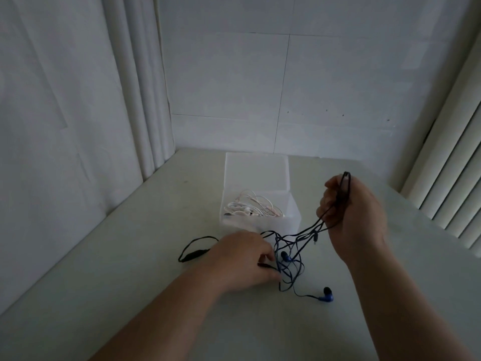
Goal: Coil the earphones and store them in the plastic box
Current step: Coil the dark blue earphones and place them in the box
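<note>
Head view: both hands hold tangled blue earphones (289,256).
Right hand (354,212) grips raised cord loops; left hand (242,259) pinches the tangle lying between them; plastic box (257,175) stands just beyond the left hand.

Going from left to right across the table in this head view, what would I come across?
Black cable loop → left hand → earphone cable tangle → right hand, which grips raised strands of that tangle.
</note>
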Action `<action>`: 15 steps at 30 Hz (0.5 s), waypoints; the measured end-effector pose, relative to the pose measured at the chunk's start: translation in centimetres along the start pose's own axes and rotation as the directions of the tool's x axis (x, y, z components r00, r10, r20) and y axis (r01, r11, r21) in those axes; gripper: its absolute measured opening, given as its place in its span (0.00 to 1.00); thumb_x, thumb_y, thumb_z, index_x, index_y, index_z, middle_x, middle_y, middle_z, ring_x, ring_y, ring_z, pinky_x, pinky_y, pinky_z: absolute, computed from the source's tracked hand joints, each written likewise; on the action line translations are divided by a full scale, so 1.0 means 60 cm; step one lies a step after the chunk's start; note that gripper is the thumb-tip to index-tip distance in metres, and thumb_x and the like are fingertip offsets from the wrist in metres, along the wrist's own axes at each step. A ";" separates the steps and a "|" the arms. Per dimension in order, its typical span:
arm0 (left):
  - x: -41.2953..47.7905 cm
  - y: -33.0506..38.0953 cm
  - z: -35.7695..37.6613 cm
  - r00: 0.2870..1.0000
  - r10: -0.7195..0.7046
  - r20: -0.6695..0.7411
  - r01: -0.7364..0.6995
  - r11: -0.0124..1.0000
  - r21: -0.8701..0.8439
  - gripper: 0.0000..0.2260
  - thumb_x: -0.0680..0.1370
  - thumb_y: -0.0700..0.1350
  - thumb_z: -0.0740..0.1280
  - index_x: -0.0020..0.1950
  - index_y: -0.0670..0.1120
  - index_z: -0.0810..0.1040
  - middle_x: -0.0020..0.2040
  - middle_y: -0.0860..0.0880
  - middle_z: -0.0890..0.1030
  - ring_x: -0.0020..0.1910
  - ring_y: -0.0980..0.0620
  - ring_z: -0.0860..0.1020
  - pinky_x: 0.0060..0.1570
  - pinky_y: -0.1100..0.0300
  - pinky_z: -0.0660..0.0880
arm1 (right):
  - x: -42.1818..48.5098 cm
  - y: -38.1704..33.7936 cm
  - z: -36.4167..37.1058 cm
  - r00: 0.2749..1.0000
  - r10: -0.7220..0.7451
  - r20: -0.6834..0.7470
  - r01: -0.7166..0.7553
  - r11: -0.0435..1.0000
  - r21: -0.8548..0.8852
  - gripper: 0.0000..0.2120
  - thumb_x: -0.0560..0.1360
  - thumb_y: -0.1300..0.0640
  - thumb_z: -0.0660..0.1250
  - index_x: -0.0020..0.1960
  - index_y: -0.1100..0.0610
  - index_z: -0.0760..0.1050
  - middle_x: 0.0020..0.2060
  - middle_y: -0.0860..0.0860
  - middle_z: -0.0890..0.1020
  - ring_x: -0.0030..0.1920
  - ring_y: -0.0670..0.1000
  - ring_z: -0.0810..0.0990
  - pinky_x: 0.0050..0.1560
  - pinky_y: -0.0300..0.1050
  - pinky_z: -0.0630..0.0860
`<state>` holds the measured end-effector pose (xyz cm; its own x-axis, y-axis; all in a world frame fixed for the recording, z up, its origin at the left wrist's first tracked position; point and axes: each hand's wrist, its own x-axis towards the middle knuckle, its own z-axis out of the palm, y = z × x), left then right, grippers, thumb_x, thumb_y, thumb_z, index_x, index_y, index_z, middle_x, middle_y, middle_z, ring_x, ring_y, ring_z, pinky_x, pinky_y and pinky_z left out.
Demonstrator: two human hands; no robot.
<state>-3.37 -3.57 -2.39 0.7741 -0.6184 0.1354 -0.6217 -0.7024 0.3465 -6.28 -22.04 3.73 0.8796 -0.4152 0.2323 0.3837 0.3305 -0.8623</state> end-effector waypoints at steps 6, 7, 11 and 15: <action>0.002 0.012 -0.001 0.995 -0.032 -0.096 0.000 0.947 -0.322 0.06 0.75 0.51 0.69 0.42 0.50 0.80 0.40 0.53 0.80 0.37 0.56 0.75 0.43 0.56 0.75 | 0.000 -0.001 -0.003 1.000 -0.014 0.010 0.014 0.997 -0.074 0.14 0.77 0.64 0.56 0.37 0.59 0.76 0.27 0.52 0.74 0.28 0.50 0.70 0.31 0.45 0.66; 0.001 0.013 -0.007 0.987 -0.078 -0.142 0.010 0.906 -0.424 0.05 0.75 0.48 0.68 0.40 0.50 0.78 0.37 0.53 0.80 0.36 0.54 0.76 0.43 0.54 0.75 | -0.001 -0.004 -0.004 1.000 -0.030 -0.007 0.029 0.992 -0.125 0.14 0.77 0.64 0.57 0.37 0.60 0.77 0.28 0.52 0.75 0.29 0.50 0.71 0.32 0.45 0.68; 0.000 -0.002 -0.039 0.844 -0.399 -0.358 -0.056 0.600 -0.798 0.10 0.76 0.41 0.64 0.35 0.49 0.74 0.31 0.46 0.81 0.31 0.45 0.78 0.37 0.51 0.76 | -0.003 -0.015 -0.007 0.994 -0.061 -0.091 0.034 0.962 -0.273 0.12 0.78 0.63 0.60 0.41 0.60 0.79 0.35 0.54 0.80 0.36 0.50 0.76 0.41 0.45 0.74; -0.003 -0.027 -0.065 0.714 -0.614 -0.335 -0.094 0.391 -0.916 0.11 0.78 0.38 0.63 0.36 0.47 0.71 0.21 0.51 0.66 0.20 0.50 0.64 0.25 0.63 0.62 | 0.006 -0.014 -0.013 0.976 -0.064 -0.206 -0.005 0.948 -0.317 0.10 0.78 0.60 0.62 0.42 0.57 0.80 0.36 0.53 0.79 0.31 0.47 0.72 0.33 0.41 0.69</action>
<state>-2.01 -0.95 0.64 0.9748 0.1077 0.1953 -0.2066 0.1062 0.9726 -6.50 -23.15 4.19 0.7762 -0.6015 0.1893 0.2705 0.0465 -0.9616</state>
